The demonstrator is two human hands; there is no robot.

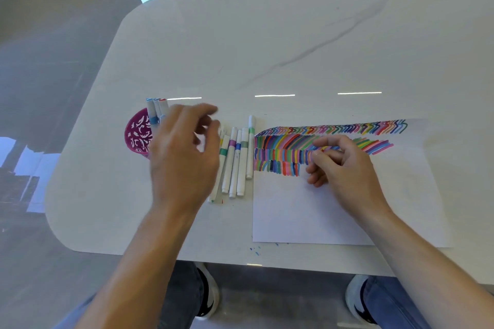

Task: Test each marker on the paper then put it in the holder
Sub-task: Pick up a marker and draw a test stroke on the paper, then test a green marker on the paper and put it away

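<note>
near the bottom of the frame both forearms reach up from the bench [139, 222] edge. the right hand [344, 165] rests on the paper [320, 211] at centre right, fingers curled in and pressed together over the rows of coloured test strokes; whether it pinches a marker or cap there i cannot tell, as nothing clear shows between the fingertips. the left hand [184, 152] hangs left of centre with fingers loosely spread and bent, empty as far as can be seen, though blurred.

just right of the left hand, touching or nearly under its fingers, lie the loose markers [236, 160] side by side, their long axes running from bottom to top of the frame, slightly fanned. they lie between the two hands, but the left is clearly nearer.

further up, at the left hand's upper left, stands the magenta patterned holder [137, 132], partly hidden by the hand, with a few markers in the holder [156, 111] standing upright. a pick would likely go rightward, across the barrels.
</note>
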